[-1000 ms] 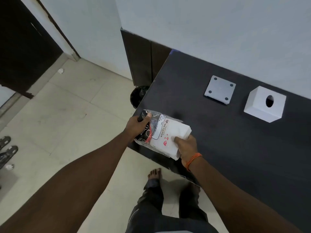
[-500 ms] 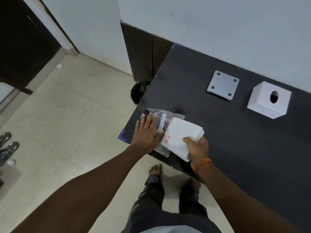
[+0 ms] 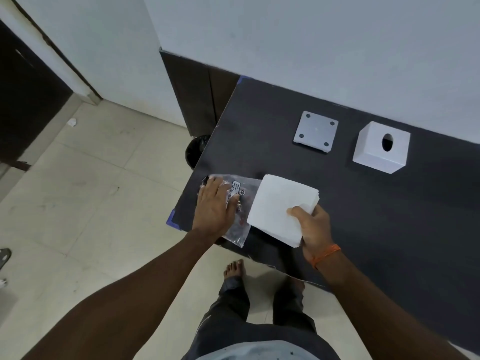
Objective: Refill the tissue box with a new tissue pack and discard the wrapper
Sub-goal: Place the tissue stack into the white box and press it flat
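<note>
A white stack of tissues [image 3: 279, 203] is out of its pack and held at its near right corner by my right hand [image 3: 313, 226]. The clear plastic wrapper [image 3: 242, 201], printed with a label and red marks, lies flat at the table's left corner. My left hand [image 3: 214, 206] presses down on the wrapper with flat fingers. The white cube-shaped tissue box cover [image 3: 380, 146], with an oval slot on top, stands at the back right. Its grey square base plate [image 3: 315, 131] lies to the left of it.
The dark table [image 3: 389, 216] runs along a white wall. A black bin [image 3: 196, 150] stands on the floor by the table's left edge. My bare feet are on the tiled floor below the table's front edge. A dark cabinet stands behind the bin.
My right hand has pulled the tissue stack rightward, out of the wrapper. My left hand went from gripping the pack to pressing the emptied wrapper flat on the table.
</note>
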